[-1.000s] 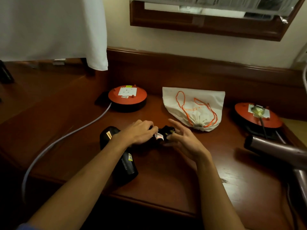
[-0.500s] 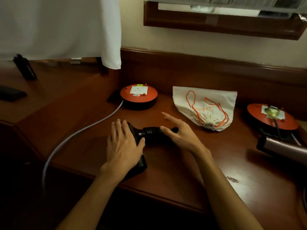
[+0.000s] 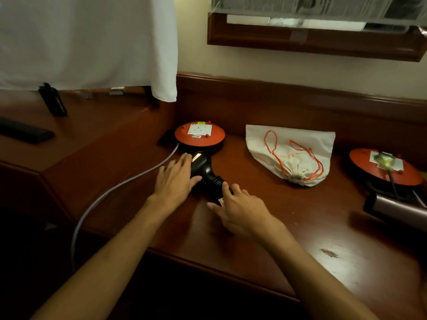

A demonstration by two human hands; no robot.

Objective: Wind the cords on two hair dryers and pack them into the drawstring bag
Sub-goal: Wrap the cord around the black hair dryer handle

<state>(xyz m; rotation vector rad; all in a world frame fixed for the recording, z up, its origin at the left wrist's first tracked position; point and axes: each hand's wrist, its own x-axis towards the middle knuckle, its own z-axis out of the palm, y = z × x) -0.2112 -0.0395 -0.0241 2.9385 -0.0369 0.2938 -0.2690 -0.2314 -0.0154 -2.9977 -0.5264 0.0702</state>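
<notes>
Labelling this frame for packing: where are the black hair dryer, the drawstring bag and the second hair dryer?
black hair dryer [image 3: 203, 167]: head view, on its body.
drawstring bag [image 3: 288, 137]: head view, on its white cloth.
second hair dryer [image 3: 402, 210]: head view, on its barrel.

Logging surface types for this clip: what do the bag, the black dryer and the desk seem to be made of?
Bag: off-white woven cloth, matte, going by its soft creases and gathered mouth; orange cord drawstring.
Black dryer: probably moulded plastic, glossy, with a bright glare spot on its body and a ribbed collar.
Desk: reddish-brown wood or wood veneer, varnished, with faint reflections and a scuffed patch at its right front.
</notes>
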